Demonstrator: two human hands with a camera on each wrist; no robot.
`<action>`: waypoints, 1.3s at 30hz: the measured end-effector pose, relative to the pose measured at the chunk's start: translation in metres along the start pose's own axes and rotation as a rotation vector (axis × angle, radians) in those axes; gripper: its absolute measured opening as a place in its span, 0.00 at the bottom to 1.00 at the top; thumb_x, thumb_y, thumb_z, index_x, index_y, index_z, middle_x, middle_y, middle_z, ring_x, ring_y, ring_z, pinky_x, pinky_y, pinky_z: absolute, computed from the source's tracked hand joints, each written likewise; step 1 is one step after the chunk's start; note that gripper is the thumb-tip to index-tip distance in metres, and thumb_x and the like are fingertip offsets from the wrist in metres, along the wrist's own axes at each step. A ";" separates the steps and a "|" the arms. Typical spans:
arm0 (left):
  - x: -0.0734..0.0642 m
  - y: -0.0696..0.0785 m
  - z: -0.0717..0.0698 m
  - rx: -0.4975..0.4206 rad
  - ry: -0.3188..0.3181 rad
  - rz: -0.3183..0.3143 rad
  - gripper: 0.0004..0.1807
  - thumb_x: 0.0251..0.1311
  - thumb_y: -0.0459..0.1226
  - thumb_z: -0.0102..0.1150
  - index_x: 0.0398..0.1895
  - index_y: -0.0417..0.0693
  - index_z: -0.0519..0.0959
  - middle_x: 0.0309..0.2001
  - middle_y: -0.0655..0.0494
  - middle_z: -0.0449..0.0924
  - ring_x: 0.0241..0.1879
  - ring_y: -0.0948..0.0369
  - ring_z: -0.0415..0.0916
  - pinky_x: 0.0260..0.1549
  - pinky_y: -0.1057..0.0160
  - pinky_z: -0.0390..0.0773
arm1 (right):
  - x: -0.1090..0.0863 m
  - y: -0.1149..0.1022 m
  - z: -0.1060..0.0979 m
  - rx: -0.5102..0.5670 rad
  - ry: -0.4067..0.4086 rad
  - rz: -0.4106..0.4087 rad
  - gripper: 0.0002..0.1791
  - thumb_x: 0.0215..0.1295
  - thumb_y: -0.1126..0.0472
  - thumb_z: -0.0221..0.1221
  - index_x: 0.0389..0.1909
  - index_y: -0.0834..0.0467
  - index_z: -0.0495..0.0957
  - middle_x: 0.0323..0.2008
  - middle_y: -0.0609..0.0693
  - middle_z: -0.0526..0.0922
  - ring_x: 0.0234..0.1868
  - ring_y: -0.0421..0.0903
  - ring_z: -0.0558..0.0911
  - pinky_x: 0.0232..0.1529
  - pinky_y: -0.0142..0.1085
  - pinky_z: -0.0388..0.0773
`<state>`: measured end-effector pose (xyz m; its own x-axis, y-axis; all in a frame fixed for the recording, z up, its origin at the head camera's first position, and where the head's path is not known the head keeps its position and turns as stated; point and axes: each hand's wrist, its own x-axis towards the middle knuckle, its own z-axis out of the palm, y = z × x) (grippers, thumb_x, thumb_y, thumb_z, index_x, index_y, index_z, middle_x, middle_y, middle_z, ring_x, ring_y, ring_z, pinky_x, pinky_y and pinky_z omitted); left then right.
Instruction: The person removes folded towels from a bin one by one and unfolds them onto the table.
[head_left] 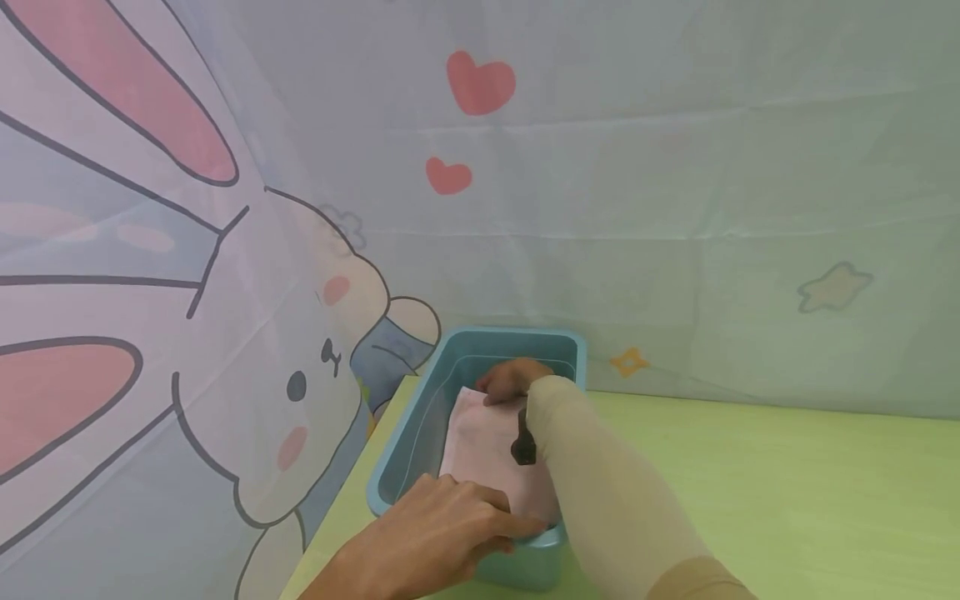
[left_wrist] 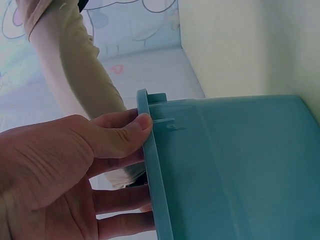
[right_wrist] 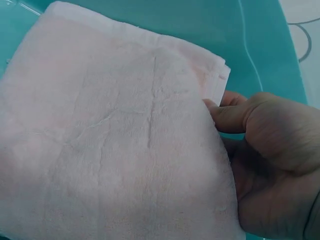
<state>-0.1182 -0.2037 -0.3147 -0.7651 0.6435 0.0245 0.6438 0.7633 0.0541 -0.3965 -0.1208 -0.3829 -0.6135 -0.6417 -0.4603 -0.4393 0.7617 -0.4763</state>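
A folded pale pink towel (head_left: 480, 450) lies inside a blue-green plastic bin (left_wrist: 250, 165). My right hand (head_left: 516, 379) is down in the bin at the towel's far end. In the right wrist view, that hand's thumb and fingers pinch the towel's edge near one corner; some fingers are hidden underneath. My left hand (head_left: 442, 529) grips the bin's near rim, its thumb on the outer wall and the other fingers over the inner side, as the left wrist view shows.
The bin stands on a yellow-green tabletop (head_left: 750, 492), close to its left edge. Behind and to the left hangs a fabric backdrop (head_left: 637, 167) printed with a rabbit and hearts. The right sleeve (head_left: 607, 483) crosses over the bin's right side.
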 end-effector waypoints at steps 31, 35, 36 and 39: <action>0.004 0.001 -0.002 -0.018 -0.048 -0.005 0.25 0.65 0.41 0.70 0.62 0.80 0.81 0.36 0.76 0.81 0.21 0.77 0.64 0.14 0.71 0.62 | -0.041 -0.011 -0.054 -0.048 0.117 -0.214 0.21 0.80 0.55 0.52 0.69 0.50 0.74 0.71 0.54 0.70 0.68 0.53 0.69 0.68 0.49 0.66; 0.004 0.002 -0.002 -0.027 -0.059 -0.011 0.25 0.65 0.41 0.70 0.62 0.79 0.81 0.37 0.75 0.81 0.22 0.77 0.65 0.15 0.71 0.63 | -0.049 -0.013 -0.064 -0.023 0.143 -0.220 0.21 0.79 0.55 0.52 0.70 0.49 0.75 0.74 0.53 0.68 0.71 0.52 0.66 0.70 0.49 0.64; 0.004 0.002 -0.002 -0.028 -0.061 -0.011 0.25 0.65 0.41 0.70 0.62 0.79 0.81 0.37 0.75 0.81 0.22 0.77 0.65 0.15 0.71 0.63 | -0.051 -0.014 -0.066 -0.030 0.152 -0.227 0.21 0.79 0.55 0.52 0.69 0.49 0.75 0.74 0.53 0.68 0.71 0.53 0.66 0.70 0.50 0.63; 0.004 0.003 -0.002 -0.026 -0.064 -0.010 0.26 0.65 0.40 0.70 0.62 0.79 0.81 0.37 0.75 0.82 0.23 0.77 0.66 0.16 0.71 0.63 | -0.058 -0.016 -0.073 -0.026 0.179 -0.246 0.20 0.80 0.55 0.52 0.67 0.49 0.76 0.73 0.54 0.68 0.71 0.53 0.66 0.71 0.51 0.62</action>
<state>-0.1192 -0.1995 -0.3121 -0.7682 0.6390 -0.0402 0.6349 0.7684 0.0802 -0.4017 -0.0895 -0.2942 -0.5918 -0.7826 -0.1932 -0.6039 0.5892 -0.5368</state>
